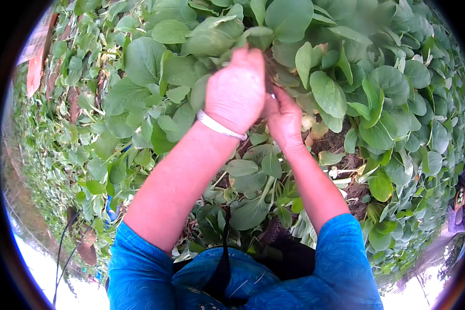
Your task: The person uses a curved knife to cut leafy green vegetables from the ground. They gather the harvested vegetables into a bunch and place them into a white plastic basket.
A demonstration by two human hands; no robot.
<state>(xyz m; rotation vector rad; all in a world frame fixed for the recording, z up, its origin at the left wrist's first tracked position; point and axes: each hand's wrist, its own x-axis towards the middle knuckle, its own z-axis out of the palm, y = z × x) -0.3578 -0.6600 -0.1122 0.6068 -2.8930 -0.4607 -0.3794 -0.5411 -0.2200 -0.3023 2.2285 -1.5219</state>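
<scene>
My left hand, with a silver bangle at its wrist, is closed around leafy stems of a green vegetable plant; motion blurs the leaves at the fingertips. Just below and to the right, my right hand reaches low among the plants with bent fingers. A small bright glint shows by its thumb and forefinger; I cannot tell whether it is a ring or part of a tool. Beside this hand lies a pale round stem stub. Leaves and shadow hide the plant's base.
Dense leafy greens surround me. Bare soil with pale stem scraps shows at right. A plastic crate stands at the far left, above a reddish strip. Dark cables hang at lower left. Purple fabric appears at the right rim.
</scene>
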